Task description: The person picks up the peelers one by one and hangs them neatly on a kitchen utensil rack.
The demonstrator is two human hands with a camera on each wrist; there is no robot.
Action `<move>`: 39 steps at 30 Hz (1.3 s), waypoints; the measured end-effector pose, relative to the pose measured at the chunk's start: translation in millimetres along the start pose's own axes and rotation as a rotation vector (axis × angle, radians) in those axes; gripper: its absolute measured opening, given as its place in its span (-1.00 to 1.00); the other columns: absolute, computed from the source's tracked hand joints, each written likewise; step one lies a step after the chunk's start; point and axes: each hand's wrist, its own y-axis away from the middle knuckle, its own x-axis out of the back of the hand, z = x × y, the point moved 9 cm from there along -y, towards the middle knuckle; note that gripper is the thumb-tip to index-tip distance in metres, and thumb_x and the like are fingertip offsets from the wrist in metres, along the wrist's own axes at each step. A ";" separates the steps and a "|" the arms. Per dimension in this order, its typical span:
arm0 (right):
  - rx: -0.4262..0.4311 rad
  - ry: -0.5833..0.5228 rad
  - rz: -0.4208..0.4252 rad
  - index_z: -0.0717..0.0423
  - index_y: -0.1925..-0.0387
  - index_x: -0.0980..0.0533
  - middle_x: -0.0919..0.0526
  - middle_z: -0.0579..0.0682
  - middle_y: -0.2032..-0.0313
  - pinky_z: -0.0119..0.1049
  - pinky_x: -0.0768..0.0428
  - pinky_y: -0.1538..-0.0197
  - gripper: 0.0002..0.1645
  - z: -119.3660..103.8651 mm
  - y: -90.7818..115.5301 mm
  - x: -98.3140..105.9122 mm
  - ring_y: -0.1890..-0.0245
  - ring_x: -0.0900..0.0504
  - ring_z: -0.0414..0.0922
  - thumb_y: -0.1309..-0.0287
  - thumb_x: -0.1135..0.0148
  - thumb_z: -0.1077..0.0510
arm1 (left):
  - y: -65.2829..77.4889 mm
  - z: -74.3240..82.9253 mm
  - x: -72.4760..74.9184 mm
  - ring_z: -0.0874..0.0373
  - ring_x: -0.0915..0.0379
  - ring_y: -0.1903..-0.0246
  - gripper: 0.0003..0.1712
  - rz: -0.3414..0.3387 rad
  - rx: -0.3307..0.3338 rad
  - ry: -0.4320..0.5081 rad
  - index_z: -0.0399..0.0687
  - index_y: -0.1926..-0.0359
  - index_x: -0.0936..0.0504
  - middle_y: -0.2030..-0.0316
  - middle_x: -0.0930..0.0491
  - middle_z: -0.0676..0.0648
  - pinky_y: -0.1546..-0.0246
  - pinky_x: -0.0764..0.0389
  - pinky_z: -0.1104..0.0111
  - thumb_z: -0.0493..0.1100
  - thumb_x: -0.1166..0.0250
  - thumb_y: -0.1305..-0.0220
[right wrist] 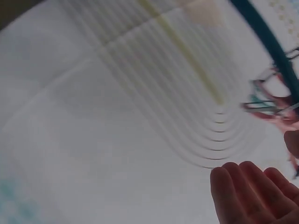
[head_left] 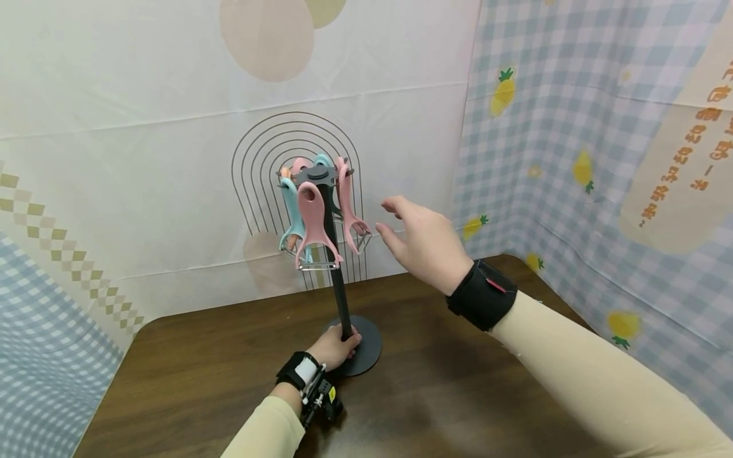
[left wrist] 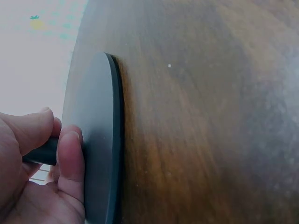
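A black stand with a round base rises from the table, and several peelers hang from the hooks at its top. A pink peeler faces the front, a light blue peeler hangs to its left and another pink peeler to its right. Low on the pole, just above the base, my left hand grips it; the left wrist view shows fingers and thumb curled round the pole. My right hand hovers right of the peelers, thumb and fingers apart and holding nothing.
The brown wooden table carries the stand. Behind it hangs a pale cloth with arched lines, and on the right a blue checked curtain with pineapple prints. Another checked cloth hangs at the left.
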 end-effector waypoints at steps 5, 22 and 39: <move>-0.108 0.045 -0.096 0.17 -0.14 -0.44 -0.60 0.12 -0.04 -0.09 -0.57 0.17 -0.50 48.9 18.2 -20.7 0.13 -0.65 0.03 -0.30 -0.23 -0.03 | 1.1 1.3 0.6 0.15 -0.45 0.50 -0.83 0.008 -0.006 0.014 -0.19 0.25 -0.49 0.54 -0.48 -0.03 0.41 -0.42 0.30 -0.18 -0.10 -0.46; -0.386 0.158 -0.492 0.29 -0.12 -0.41 -0.65 0.19 0.23 -0.10 -0.51 0.38 -0.51 203.1 106.9 -75.8 0.41 -0.61 0.01 -0.31 -0.21 0.05 | 0.1 -1.1 -2.1 0.14 -0.45 0.49 -0.83 0.002 0.036 0.021 -0.18 0.26 -0.49 0.53 -0.49 -0.06 0.40 -0.41 0.30 -0.17 -0.09 -0.46; -0.508 0.208 -0.893 0.51 -0.06 -0.39 -0.57 0.31 0.26 -0.13 -0.40 0.37 -0.61 275.4 185.4 -92.6 0.38 -0.52 0.06 -0.19 -0.13 0.43 | 0.0 -0.6 -0.7 0.14 -0.46 0.48 -0.83 -0.001 0.026 0.023 -0.17 0.25 -0.49 0.52 -0.49 -0.05 0.39 -0.43 0.29 -0.17 -0.09 -0.46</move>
